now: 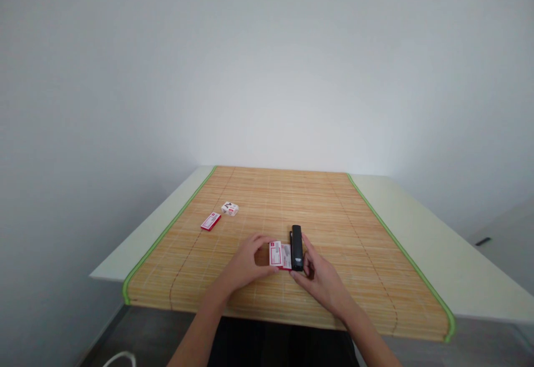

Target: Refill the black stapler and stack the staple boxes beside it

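Observation:
A small red-and-white staple box [275,254] is between the thumb and fingers of my left hand [246,261], pinched at its near and far ends. Against its right side, a second red-and-white box [286,257] shows partly, lying slightly lower. A black stapler [296,247] lies lengthwise, pointing away from me, right beside that second box. My right hand [317,278] grips the stapler from its right side, thumb at the near end and index finger along the far part.
Farther left on the bamboo mat [325,206] lie another red-and-white box [211,221] and a small white box with dark and red print [230,208]. Green edging [167,239] borders the mat on a white table [434,233]. A plain wall [275,78] rises behind.

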{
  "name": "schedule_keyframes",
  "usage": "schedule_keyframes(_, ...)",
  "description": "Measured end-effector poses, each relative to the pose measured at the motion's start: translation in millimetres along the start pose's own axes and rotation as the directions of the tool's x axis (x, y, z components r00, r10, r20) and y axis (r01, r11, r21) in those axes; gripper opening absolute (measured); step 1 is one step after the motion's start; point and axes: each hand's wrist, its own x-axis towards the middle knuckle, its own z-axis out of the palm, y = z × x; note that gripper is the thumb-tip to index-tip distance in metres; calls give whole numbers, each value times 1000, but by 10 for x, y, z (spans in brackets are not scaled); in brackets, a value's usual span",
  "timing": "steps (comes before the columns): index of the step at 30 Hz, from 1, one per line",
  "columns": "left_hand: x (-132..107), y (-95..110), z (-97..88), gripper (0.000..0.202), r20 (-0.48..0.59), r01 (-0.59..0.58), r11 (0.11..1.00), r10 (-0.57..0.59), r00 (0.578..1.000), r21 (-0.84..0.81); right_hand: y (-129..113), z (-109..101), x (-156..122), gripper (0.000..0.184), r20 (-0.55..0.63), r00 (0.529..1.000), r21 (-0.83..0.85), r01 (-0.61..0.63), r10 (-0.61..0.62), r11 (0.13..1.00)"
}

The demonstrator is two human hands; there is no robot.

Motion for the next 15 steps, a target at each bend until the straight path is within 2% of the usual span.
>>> schedule_keyframes(6,118,-43,2,67,69,-46,999,46,997,-2,-21,-17,1,95,-5,1000,6,13,-13,1000)
schedule_keyframes(15,160,-16,110,68,76,-98,995,96,993,32,-20,-13,10,96,0,1000,-3,3,-3,1000)
